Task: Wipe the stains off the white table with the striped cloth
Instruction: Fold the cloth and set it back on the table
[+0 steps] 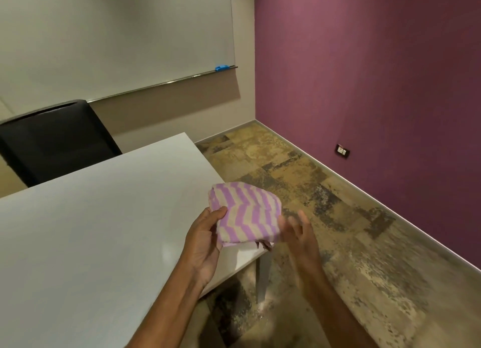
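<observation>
a: which step is in hand?

b: the preparing of the cloth, it would seem. the folded, fluffy cloth with lilac and cream zigzag stripes (247, 213) is held up above the near right corner of the flat white rectangular table (104, 230), not yet laid on it. no wiping is judged to have begun.

a: how is it gripped?

b: the left hand (205, 246) is closed on the cloth's left edge, thumb on top and fingers underneath. the right hand (299, 233) is blurred at the cloth's right edge; its fingers are seen spread apart, and whether the cloth is touched by them cannot be told.

a: where are the stains?

b: none can be made out on the tabletop; the surface reads as plain white from this view.

a: what is called for next?

b: the cloth is likely to be brought down flat onto the table, to the left of where it hangs, and pressed there by one palm. a firm fold would need to be kept so that it does not bunch when dragged.

a: anything else near?

b: a black high-backed office chair (54, 139) stands at the far left side of the table, well apart from the hands.
</observation>
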